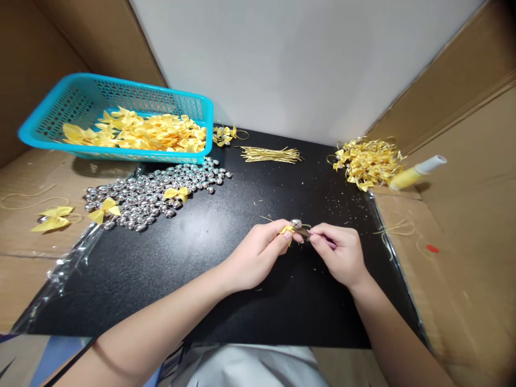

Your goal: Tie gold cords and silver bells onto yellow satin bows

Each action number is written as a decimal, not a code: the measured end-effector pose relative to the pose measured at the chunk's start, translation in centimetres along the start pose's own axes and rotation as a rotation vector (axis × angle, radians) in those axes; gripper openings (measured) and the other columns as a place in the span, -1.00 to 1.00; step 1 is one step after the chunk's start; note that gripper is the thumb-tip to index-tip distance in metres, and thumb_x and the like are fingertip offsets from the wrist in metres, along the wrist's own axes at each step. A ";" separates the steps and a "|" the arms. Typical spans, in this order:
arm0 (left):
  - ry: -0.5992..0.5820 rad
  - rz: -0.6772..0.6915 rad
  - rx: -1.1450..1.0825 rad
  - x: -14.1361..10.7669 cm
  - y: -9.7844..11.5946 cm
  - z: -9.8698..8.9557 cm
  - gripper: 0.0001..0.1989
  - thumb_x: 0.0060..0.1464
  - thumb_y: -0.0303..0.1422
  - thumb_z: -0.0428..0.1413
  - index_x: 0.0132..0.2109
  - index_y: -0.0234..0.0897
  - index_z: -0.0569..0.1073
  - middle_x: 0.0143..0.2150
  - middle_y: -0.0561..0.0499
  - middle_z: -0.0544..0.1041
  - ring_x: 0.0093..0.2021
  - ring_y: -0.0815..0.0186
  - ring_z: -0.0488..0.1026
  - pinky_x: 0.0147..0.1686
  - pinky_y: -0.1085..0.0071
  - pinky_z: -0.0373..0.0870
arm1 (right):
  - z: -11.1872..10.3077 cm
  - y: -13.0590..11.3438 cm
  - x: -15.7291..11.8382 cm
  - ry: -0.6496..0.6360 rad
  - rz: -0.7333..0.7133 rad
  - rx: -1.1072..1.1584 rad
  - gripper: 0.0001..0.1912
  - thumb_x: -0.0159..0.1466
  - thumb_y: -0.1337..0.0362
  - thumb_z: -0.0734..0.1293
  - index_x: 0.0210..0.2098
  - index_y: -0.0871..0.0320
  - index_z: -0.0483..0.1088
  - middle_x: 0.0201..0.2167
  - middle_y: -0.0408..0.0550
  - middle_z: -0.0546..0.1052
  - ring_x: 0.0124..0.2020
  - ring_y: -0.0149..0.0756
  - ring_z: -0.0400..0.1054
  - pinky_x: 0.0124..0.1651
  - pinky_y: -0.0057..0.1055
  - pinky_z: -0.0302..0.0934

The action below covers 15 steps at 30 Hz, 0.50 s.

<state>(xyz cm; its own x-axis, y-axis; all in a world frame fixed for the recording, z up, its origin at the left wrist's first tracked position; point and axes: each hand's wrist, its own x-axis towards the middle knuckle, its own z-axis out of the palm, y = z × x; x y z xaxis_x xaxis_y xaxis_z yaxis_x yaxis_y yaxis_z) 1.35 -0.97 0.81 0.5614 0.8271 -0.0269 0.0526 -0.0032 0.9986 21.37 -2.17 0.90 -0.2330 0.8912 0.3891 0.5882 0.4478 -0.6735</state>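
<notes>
Pinched in the fingers of my left hand is a yellow ribbon bow, partly covered by the fingertips. A shiny silver bead sits at the bow's upper edge, with a thin gold cord beside it. My right hand is closed on a slim tool with a purple handle; its dark metal end reaches to the bow just below the bead. The tool's exact kind is hard to make out. Both hands meet over the black tabletop.
At the back left stands a blue basket of yellow bows. Before it lie many silver beads with loose bows. Gold cords lie at the back. Finished-looking bows are heaped at the right, beside a yellow-and-white tube. Cardboard walls flank the table.
</notes>
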 end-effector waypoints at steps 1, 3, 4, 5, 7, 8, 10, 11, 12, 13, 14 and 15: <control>0.000 0.002 -0.001 0.0 0.0 0.0 -0.68 0.32 -0.24 -0.12 -0.18 -0.35 0.43 -0.50 0.15 0.20 -0.51 0.44 0.11 -0.48 0.48 0.09 | 0.0 0.0 0.0 -0.002 0.000 0.000 -0.72 0.29 0.22 0.29 -0.50 0.18 0.47 -0.71 -0.24 0.32 -0.70 -0.52 0.09 -0.59 -0.51 -0.02; -0.001 0.006 -0.004 0.0 0.1 0.0 -0.69 0.32 -0.25 -0.12 -0.18 -0.36 0.43 -0.50 0.15 0.20 -0.51 0.44 0.11 -0.48 0.48 0.10 | 0.0 0.0 0.1 -0.004 0.004 -0.002 -0.71 0.30 0.21 0.29 -0.51 0.18 0.47 -0.71 -0.23 0.33 -0.70 -0.51 0.09 -0.60 -0.51 -0.02; 0.000 0.008 -0.004 0.0 0.2 0.0 -0.69 0.32 -0.25 -0.12 -0.19 -0.36 0.43 -0.50 0.15 0.20 -0.51 0.44 0.11 -0.48 0.48 0.10 | 0.0 0.0 0.1 -0.005 0.005 -0.002 -0.70 0.30 0.21 0.29 -0.51 0.18 0.47 -0.71 -0.23 0.33 -0.70 -0.51 0.09 -0.60 -0.51 -0.02; 0.000 0.008 -0.005 0.0 0.2 0.0 -0.69 0.32 -0.25 -0.12 -0.18 -0.36 0.43 -0.50 0.15 0.20 -0.51 0.44 0.11 -0.48 0.48 0.10 | 0.1 0.0 0.1 -0.002 0.005 -0.003 -0.71 0.30 0.21 0.29 -0.51 0.18 0.47 -0.71 -0.23 0.33 -0.70 -0.51 0.09 -0.60 -0.51 -0.02; 0.000 0.008 -0.009 0.0 0.2 0.0 -0.69 0.32 -0.25 -0.12 -0.18 -0.36 0.42 -0.50 0.16 0.20 -0.51 0.44 0.11 -0.47 0.48 0.10 | 0.1 0.0 0.1 0.006 0.002 -0.006 -0.72 0.29 0.22 0.30 -0.51 0.18 0.46 -0.72 -0.24 0.32 -0.70 -0.52 0.08 -0.60 -0.51 -0.02; -0.002 0.008 -0.010 0.0 0.2 0.0 -0.69 0.32 -0.25 -0.12 -0.18 -0.35 0.42 -0.50 0.16 0.20 -0.50 0.44 0.11 -0.47 0.48 0.10 | 0.1 0.0 0.1 0.009 -0.001 -0.008 -0.73 0.29 0.23 0.30 -0.51 0.18 0.46 -0.72 -0.25 0.30 -0.71 -0.52 0.07 -0.60 -0.51 -0.03; -0.003 0.008 -0.005 0.1 0.2 -0.1 -0.70 0.32 -0.26 -0.12 -0.19 -0.35 0.42 -0.49 0.16 0.20 -0.50 0.44 0.12 -0.47 0.48 0.10 | 0.0 0.0 0.0 0.011 -0.009 -0.013 -0.74 0.28 0.24 0.31 -0.51 0.18 0.46 -0.73 -0.26 0.28 -0.71 -0.53 0.06 -0.60 -0.52 -0.03; -0.003 0.007 -0.001 0.1 0.2 -0.1 -0.71 0.32 -0.27 -0.12 -0.20 -0.35 0.41 -0.49 0.15 0.21 -0.50 0.44 0.12 -0.46 0.47 0.10 | 0.0 -0.1 0.0 0.012 -0.013 -0.016 -0.75 0.27 0.24 0.32 -0.51 0.19 0.46 -0.73 -0.27 0.27 -0.71 -0.53 0.06 -0.60 -0.53 -0.03; -0.003 0.006 0.004 0.1 0.2 -0.1 -0.71 0.32 -0.27 -0.12 -0.21 -0.35 0.41 -0.49 0.15 0.21 -0.50 0.44 0.12 -0.46 0.47 0.10 | 0.0 -0.1 0.0 0.012 -0.017 -0.020 -0.75 0.27 0.25 0.32 -0.51 0.19 0.45 -0.73 -0.27 0.26 -0.71 -0.53 0.06 -0.59 -0.53 -0.03; -0.004 0.005 0.009 0.1 0.2 -0.2 -0.72 0.32 -0.28 -0.12 -0.22 -0.34 0.40 -0.49 0.16 0.20 -0.50 0.44 0.12 -0.46 0.47 0.10 | 0.0 -0.1 0.1 0.012 -0.020 -0.024 -0.75 0.27 0.25 0.32 -0.52 0.19 0.45 -0.73 -0.27 0.26 -0.71 -0.53 0.06 -0.59 -0.53 -0.03; -0.006 0.004 0.012 0.1 0.3 -0.2 -0.72 0.31 -0.28 -0.12 -0.22 -0.34 0.40 -0.49 0.16 0.20 -0.50 0.44 0.12 -0.45 0.47 0.10 | -0.1 -0.1 0.1 0.011 -0.021 -0.028 -0.75 0.27 0.25 0.32 -0.52 0.19 0.45 -0.73 -0.27 0.26 -0.71 -0.53 0.06 -0.59 -0.53 -0.03; -0.010 0.000 0.014 0.1 0.3 -0.2 -0.73 0.31 -0.29 -0.12 -0.23 -0.33 0.39 -0.49 0.16 0.20 -0.49 0.44 0.12 -0.45 0.46 0.10 | -0.1 -0.1 0.1 0.008 -0.022 -0.032 -0.75 0.27 0.25 0.32 -0.52 0.19 0.45 -0.73 -0.27 0.27 -0.71 -0.53 0.06 -0.59 -0.53 -0.03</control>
<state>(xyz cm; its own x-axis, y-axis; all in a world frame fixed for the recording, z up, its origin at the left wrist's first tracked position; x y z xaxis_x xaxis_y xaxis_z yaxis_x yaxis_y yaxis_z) 1.24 -0.76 1.10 0.5696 0.8214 -0.0274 0.0642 -0.0112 0.9979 21.32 -2.15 1.08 -0.2399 0.8806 0.4087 0.6078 0.4645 -0.6440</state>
